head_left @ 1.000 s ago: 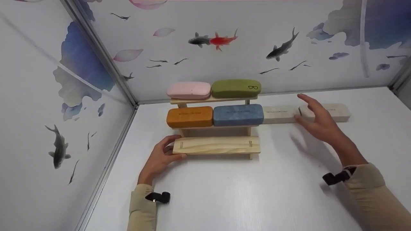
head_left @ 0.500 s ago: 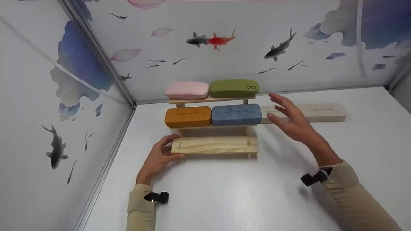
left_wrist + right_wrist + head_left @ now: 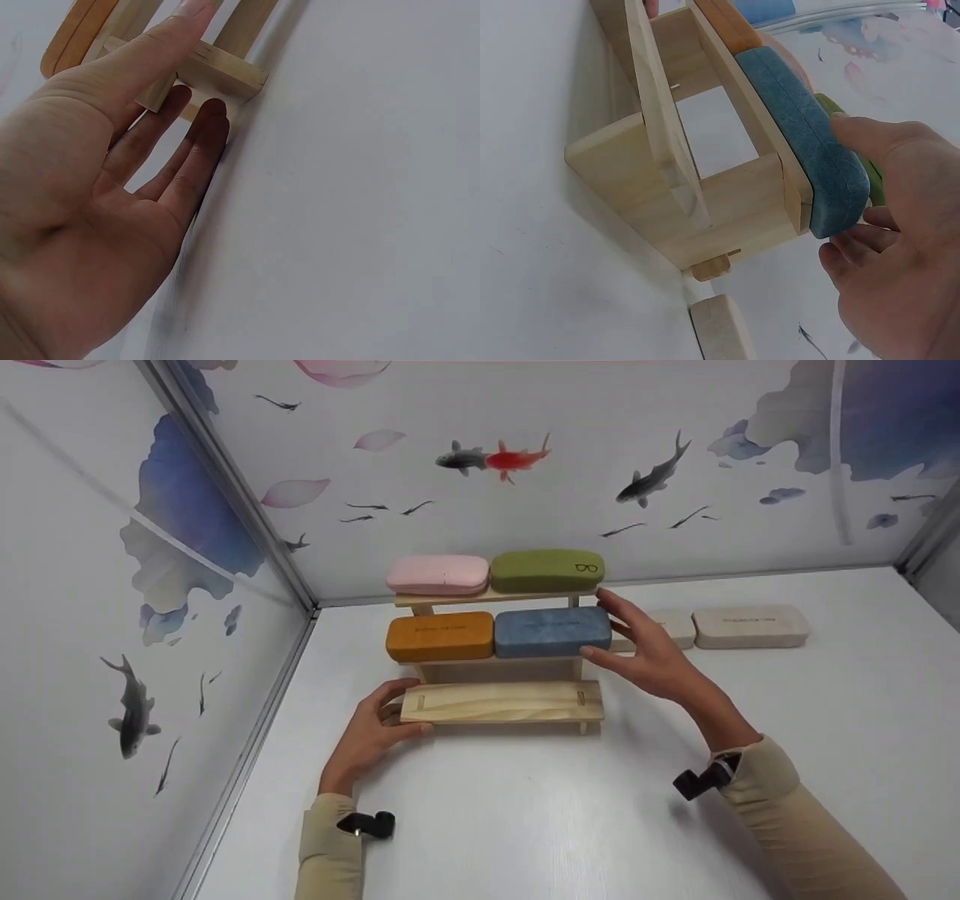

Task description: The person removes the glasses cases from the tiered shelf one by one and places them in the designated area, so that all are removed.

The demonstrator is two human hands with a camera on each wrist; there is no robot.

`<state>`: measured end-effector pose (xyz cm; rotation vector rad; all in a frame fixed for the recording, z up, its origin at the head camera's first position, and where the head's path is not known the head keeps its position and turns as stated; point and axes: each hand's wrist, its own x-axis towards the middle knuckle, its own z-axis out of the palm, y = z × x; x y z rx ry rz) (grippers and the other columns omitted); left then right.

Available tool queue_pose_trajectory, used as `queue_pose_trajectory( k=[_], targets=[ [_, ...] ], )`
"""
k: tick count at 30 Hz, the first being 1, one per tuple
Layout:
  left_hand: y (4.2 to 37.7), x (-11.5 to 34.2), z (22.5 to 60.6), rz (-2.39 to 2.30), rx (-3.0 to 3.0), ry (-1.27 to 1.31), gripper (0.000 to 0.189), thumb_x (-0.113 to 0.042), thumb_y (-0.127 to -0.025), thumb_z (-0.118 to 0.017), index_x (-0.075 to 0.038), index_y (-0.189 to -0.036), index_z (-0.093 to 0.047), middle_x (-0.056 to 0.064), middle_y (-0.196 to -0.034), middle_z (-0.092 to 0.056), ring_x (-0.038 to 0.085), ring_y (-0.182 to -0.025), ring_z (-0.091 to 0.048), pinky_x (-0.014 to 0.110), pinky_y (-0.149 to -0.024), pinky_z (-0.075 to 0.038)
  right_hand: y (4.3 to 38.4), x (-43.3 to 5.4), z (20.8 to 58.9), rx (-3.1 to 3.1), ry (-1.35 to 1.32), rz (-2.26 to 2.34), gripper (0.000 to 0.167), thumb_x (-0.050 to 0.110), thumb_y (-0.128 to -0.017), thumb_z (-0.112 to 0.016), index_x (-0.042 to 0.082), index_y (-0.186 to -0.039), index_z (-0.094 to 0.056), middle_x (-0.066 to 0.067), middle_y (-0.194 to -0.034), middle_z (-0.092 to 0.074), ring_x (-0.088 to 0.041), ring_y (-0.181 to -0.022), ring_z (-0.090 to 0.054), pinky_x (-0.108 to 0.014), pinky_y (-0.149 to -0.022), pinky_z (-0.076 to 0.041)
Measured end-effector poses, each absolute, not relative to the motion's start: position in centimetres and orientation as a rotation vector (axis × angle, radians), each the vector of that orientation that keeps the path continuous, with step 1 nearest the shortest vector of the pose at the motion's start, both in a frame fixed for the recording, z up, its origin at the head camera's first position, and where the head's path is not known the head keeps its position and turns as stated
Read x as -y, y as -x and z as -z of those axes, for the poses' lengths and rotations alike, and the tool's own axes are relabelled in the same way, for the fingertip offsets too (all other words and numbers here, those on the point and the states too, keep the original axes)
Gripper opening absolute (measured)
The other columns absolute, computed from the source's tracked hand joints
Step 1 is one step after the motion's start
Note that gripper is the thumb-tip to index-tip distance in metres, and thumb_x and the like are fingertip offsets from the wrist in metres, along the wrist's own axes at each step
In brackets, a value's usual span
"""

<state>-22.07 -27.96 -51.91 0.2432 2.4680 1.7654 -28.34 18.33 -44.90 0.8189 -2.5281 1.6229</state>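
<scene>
A three-tier pale wooden stand (image 3: pixel 502 701) bears glasses cases on its upper two tiers; the lowest holds none. My left hand (image 3: pixel 373 721) grips the left end of that lowest board, thumb (image 3: pixel 161 45) along its front edge and fingers behind. My right hand (image 3: pixel 654 660) holds the right end of the blue glasses case (image 3: pixel 553 631) on the middle tier. Its thumb (image 3: pixel 862 133) touches the case's side and the other fingers curve around the end. Left of the blue case sits an orange glasses case (image 3: pixel 440 635), close against it.
On the top tier lie a pink glasses case (image 3: pixel 437 574) and a green one (image 3: pixel 547 570). Two off-white cases rest on the table right of the stand, the nearer partly hidden by my right hand, the farther (image 3: pixel 751 626) in full view. A printed wall (image 3: pixel 525 510) stands behind.
My right hand has moved left from over the off-white cases to the blue case's right end. My left hand keeps its place on the lowest board.
</scene>
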Motion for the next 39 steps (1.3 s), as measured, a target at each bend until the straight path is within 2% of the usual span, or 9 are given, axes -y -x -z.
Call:
queue_pose_trajectory(
  k=[9,20,23,29,39],
  targets=[
    [22.2,28.0,51.9,-1.758,-2.485,-0.251,0.078,-0.028,-0.083,-0.098,-0.029,-0.151,-0.059,0.000,-0.155,-0.060,0.026,-0.134,-0.066,0.038,-0.111,-0.053,28.5,-18.4,45.8,2.557,-0.776,-1.688,0.084,0.030,-0.103,-0.077,0.017,-0.171,-0.030,-0.009,-0.175,-0.036,-0.030,-0.162,-0.038,-0.047,-0.128,-0.037],
    [22.2,28.0,52.0,-1.740,-2.506,-0.246,0.077,-0.029,-0.083,-0.097,-0.030,-0.150,-0.060,-0.001,-0.156,-0.060,0.025,-0.136,-0.065,0.039,-0.115,-0.051,28.8,-18.9,45.9,2.550,-0.773,-1.712,0.083,0.033,-0.101,-0.080,0.020,-0.170,-0.035,-0.008,-0.166,-0.048,-0.027,-0.155,-0.048,-0.047,-0.124,-0.043],
    [22.1,28.0,52.0,-1.736,-2.510,-0.233,0.077,-0.030,-0.083,-0.098,-0.032,-0.149,-0.060,-0.003,-0.155,-0.060,0.024,-0.136,-0.065,0.042,-0.116,-0.051,28.8,-18.9,46.0,2.545,-0.774,-1.714,0.082,0.033,-0.101,-0.080,0.021,-0.170,-0.036,-0.008,-0.166,-0.049,-0.027,-0.154,-0.049,-0.040,-0.123,-0.045],
    [22.1,28.1,51.9,-1.721,-2.512,-0.237,0.078,-0.030,-0.084,-0.097,-0.029,-0.152,-0.059,-0.001,-0.158,-0.059,0.025,-0.137,-0.065,0.041,-0.117,-0.050,28.9,-18.9,46.2,2.522,-0.773,-1.736,0.080,0.031,-0.100,-0.081,0.022,-0.168,-0.039,-0.007,-0.165,-0.051,-0.026,-0.154,-0.050,-0.016,-0.117,-0.044],
    [22.1,28.0,51.8,-1.740,-2.489,-0.236,0.080,-0.028,-0.083,-0.098,-0.028,-0.152,-0.058,0.000,-0.155,-0.060,0.024,-0.133,-0.067,0.033,-0.110,-0.053,29.0,-19.7,46.2,2.531,-0.753,-1.762,0.076,0.030,-0.099,-0.082,0.021,-0.165,-0.044,-0.007,-0.159,-0.056,-0.027,-0.150,-0.054,-0.016,-0.117,-0.044]
  ],
)
